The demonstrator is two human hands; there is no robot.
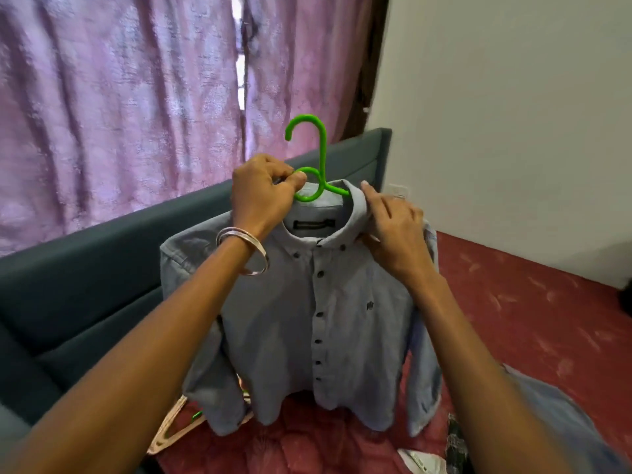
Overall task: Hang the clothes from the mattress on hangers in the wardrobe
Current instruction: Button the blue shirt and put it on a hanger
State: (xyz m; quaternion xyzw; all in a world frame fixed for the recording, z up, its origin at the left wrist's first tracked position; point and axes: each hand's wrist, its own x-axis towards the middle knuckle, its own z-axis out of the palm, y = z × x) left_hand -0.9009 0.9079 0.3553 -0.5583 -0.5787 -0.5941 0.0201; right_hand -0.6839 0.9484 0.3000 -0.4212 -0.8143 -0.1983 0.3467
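Your left hand (263,193) pinches the green hanger (316,172) at its neck; right hand (393,230) pinches the collar of the grey-blue shirt (307,319), held above the mattress (513,302). Shirt looks seated on hanger. Remaining: wardrobe trip, garments below the shirt.

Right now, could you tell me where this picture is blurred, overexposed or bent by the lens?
Head view: the curtains are smeared, and daylight blows out white in the gap between them. The wide lens bows the headboard and stretches both forearms at the bottom edge. The shirt and green hanger, pinched by the left hand, are fairly sharp. The right hand at the collar is slightly soft.
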